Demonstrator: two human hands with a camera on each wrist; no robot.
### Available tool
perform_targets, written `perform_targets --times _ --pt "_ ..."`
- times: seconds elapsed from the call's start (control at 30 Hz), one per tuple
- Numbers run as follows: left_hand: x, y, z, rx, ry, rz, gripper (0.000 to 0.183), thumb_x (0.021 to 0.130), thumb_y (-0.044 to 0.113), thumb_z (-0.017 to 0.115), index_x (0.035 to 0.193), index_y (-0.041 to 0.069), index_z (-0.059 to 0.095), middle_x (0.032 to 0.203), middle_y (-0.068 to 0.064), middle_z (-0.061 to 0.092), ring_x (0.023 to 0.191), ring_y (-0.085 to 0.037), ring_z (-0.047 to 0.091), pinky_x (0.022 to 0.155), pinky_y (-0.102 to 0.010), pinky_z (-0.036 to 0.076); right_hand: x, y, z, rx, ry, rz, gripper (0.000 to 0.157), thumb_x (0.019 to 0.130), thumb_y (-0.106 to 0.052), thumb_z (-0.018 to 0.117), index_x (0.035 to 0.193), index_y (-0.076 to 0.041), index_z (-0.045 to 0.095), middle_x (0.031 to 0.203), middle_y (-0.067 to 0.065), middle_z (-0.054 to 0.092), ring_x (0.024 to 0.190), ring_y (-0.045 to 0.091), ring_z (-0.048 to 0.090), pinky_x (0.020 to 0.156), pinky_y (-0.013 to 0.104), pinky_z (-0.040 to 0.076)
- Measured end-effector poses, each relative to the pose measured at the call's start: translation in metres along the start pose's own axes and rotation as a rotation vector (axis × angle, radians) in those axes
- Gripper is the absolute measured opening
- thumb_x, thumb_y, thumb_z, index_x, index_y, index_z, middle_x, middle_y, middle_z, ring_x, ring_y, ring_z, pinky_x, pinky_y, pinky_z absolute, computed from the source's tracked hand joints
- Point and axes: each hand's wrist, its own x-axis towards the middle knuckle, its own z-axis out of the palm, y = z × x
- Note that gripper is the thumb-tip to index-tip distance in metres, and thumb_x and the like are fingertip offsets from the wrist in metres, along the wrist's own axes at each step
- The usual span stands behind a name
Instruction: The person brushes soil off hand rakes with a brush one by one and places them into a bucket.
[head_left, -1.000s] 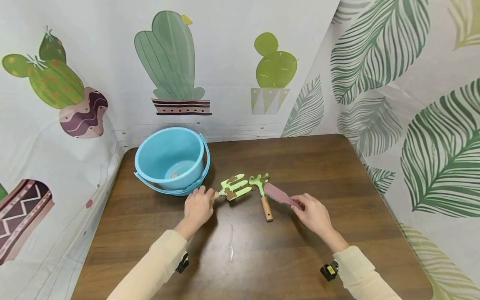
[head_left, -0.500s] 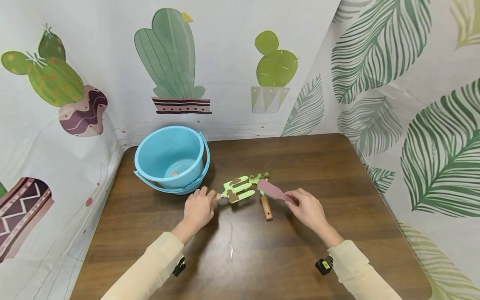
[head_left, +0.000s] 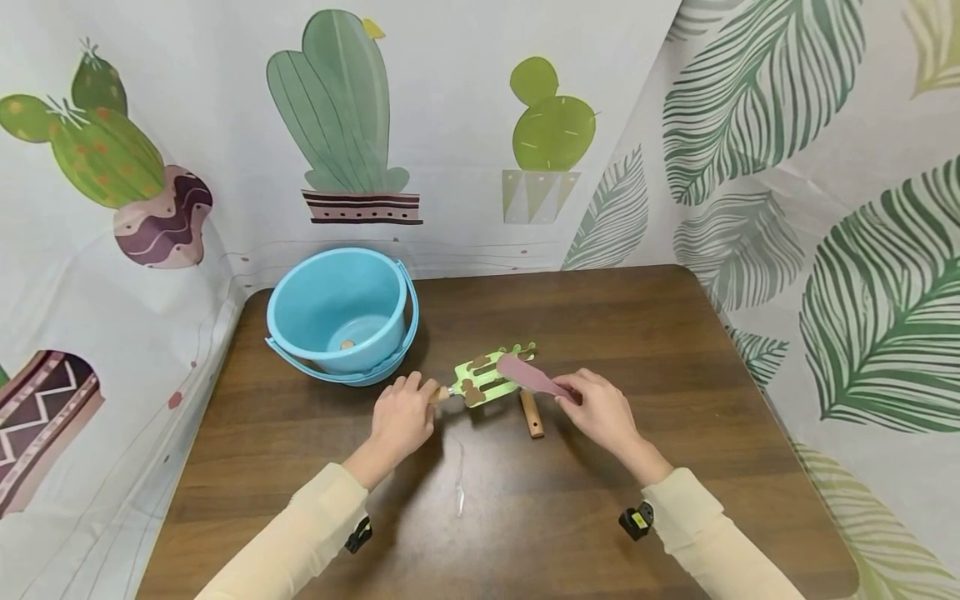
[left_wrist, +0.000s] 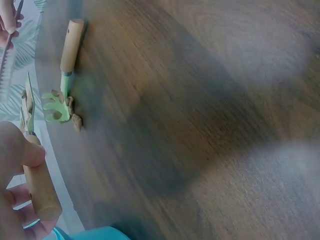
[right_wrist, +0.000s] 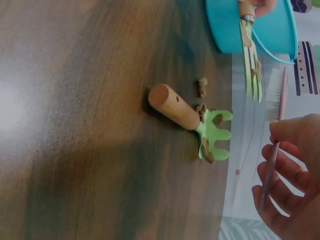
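Note:
My left hand (head_left: 403, 410) grips the wooden handle of a green garden hand fork (head_left: 504, 388). Brown clumps stick to its tines, which point right, raised off the table. In my right hand (head_left: 600, 408) is a pink brush (head_left: 528, 377), pinched by its thin handle. The brush head overlaps the fork's tines in the head view; the right wrist view has its white bristles (right_wrist: 273, 95) turned toward the tines, close beside them. Under both lies a small green hand rake (right_wrist: 217, 134) on the table, its wooden handle (head_left: 532, 415) toward me and brown clumps on its prongs.
A light blue bucket (head_left: 336, 265) with its handle down stands at the back left, a small brown lump (head_left: 347, 344) inside. A loose brown clump (right_wrist: 202, 87) lies near the rake. Printed cloth (head_left: 465, 108) hangs behind the wooden table (head_left: 622, 317).
My right hand has brought the brush left, from beside the rake to over the fork's tines. My left hand has shifted the fork slightly right, so its tines now overlap the rake's head.

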Motion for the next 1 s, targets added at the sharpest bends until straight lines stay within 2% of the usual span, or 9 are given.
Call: perform_targets --times 0.8,1.0 --pt "0.007 0.018 -0.002 -0.032 -0.027 -0.022 0.021 0.069 0.018 0.071 0.088 0.015 0.063 0.076 -0.003 0.051 0.070 -0.023 0.052 0.059 -0.032 0.043 0.017 -0.033 0.011 -0.016 -0.037 -0.055 0.022 0.076 -0.015 0.073 0.098 -0.018 0.071 0.078 -0.007 0.058 0.064 0.009 0.046 0.052 0.024 0.037" --pt "0.008 0.021 -0.002 -0.027 -0.010 -0.011 0.021 0.068 0.020 0.072 0.085 0.015 0.061 0.075 -0.002 0.051 0.068 -0.023 0.052 0.056 -0.033 0.043 0.018 -0.036 0.012 -0.050 -0.022 -0.088 0.022 0.075 -0.015 0.073 0.096 -0.019 0.071 0.079 -0.007 0.059 0.064 0.009 0.047 0.051 0.024 0.039"
